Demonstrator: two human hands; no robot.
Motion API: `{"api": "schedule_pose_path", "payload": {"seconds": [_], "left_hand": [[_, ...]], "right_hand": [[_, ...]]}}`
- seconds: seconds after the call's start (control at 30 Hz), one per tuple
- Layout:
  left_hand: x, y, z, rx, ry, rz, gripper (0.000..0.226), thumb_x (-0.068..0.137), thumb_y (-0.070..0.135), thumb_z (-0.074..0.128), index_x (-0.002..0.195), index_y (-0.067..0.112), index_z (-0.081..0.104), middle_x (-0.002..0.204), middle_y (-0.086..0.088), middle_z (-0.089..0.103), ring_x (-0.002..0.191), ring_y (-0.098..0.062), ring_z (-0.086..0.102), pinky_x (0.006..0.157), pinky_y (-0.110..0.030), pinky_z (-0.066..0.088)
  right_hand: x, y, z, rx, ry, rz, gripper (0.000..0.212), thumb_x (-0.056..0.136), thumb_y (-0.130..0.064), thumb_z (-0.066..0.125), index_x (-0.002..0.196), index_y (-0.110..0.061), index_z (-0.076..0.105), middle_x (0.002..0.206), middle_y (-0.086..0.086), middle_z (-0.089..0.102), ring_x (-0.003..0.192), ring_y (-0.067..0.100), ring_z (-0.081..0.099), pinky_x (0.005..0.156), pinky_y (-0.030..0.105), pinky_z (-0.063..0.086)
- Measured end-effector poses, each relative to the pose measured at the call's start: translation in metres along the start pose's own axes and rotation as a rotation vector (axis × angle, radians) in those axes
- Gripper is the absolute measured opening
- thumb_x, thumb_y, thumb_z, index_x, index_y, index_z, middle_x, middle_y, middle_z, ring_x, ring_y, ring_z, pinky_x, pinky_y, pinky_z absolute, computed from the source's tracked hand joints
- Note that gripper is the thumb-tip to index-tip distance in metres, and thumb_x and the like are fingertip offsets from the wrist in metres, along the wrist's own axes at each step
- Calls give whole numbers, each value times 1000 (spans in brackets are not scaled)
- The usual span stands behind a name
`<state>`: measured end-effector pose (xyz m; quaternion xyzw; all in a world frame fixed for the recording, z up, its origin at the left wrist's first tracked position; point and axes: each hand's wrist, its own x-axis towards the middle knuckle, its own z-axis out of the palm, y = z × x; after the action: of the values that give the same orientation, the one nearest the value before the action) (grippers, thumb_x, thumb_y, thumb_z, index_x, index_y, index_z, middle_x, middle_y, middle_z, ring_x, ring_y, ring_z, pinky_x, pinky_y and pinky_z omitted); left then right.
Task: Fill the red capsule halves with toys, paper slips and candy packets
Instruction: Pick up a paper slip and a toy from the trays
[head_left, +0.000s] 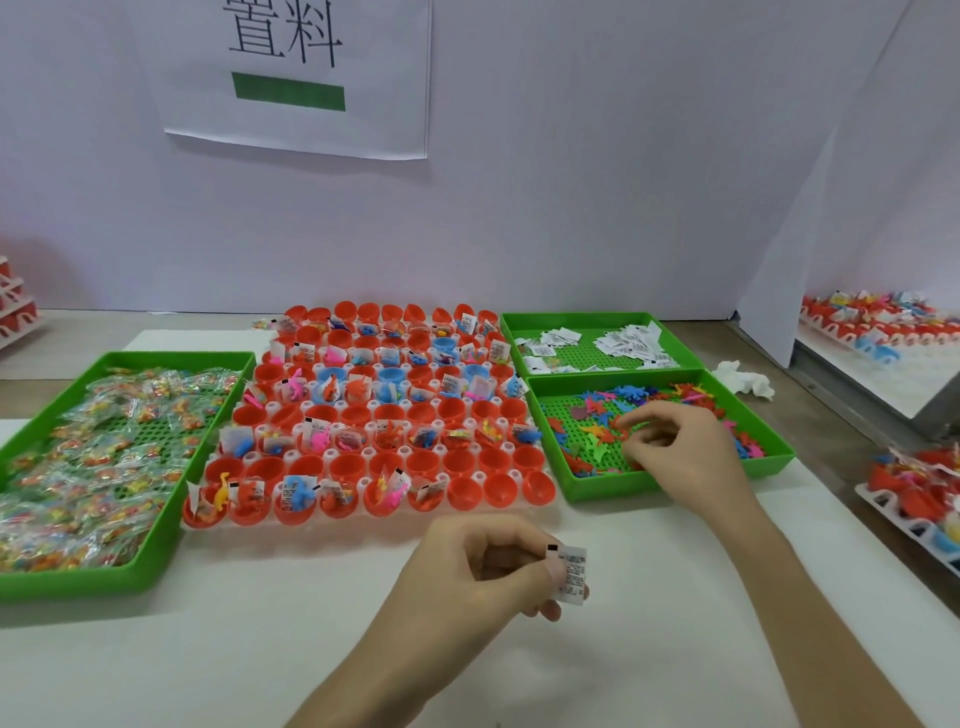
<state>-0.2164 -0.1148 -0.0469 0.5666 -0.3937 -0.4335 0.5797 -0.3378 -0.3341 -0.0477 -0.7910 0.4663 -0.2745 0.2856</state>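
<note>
Your left hand (483, 571) pinches a thin white printed paper slip (571, 574): floppy, hold its edge. Right hand (680, 441) curls over flat coloured toys (597, 436) mid green tray (613, 488); grip unclear.

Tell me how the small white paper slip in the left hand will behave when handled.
Probably very light: the left hand pinches the small white printed paper slip at one edge only. Likely thin and bendable, yet it stands upright unsupported, so fairly stiff.

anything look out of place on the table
A crumpled white tissue lies loose on the table right of the paper-slip tray. A few blue capsule halves sit among the red capsule halves.
</note>
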Motion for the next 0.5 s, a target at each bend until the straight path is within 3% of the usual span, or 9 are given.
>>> {"api": "schedule_pose_path", "payload": {"seconds": [0.17, 0.3, 0.43, 0.5], "left_hand": [[0, 0, -3, 37, 23, 7, 8, 89, 5, 72, 81, 4, 74, 82, -13, 77, 68, -16, 71, 67, -20, 53], [-1, 1, -2, 37, 31, -6, 9, 88, 8, 73, 83, 1, 74, 84, -14, 77, 69, -16, 71, 67, -21, 54], [-1, 0, -1, 30, 25, -18, 8, 83, 14, 75, 81, 6, 75, 81, -10, 77, 69, -16, 72, 68, -22, 55], [-1, 1, 0, 33, 11, -24, 12, 77, 21, 71, 79, 10, 75, 81, -8, 77, 69, -16, 72, 67, -21, 54]], "right_hand": [[5, 3, 7, -78, 150, -150, 29, 83, -10, 71, 80, -39, 67, 83, -13, 68, 81, 15, 62, 91, 53, 47], [8, 5, 12, -126, 36, -209, 21, 83, -33, 77, 84, -49, 64, 86, -16, 63, 86, 12, 57, 93, 44, 39], [14, 6, 12, -383, -95, -121, 20, 83, -51, 72, 103, -52, 65, 100, -11, 56, 105, 18, 51, 90, 39, 28], [14, 6, 13, -392, -82, -101, 14, 83, -47, 73, 90, -51, 62, 97, -12, 53, 103, 17, 49, 85, 36, 25]]}}
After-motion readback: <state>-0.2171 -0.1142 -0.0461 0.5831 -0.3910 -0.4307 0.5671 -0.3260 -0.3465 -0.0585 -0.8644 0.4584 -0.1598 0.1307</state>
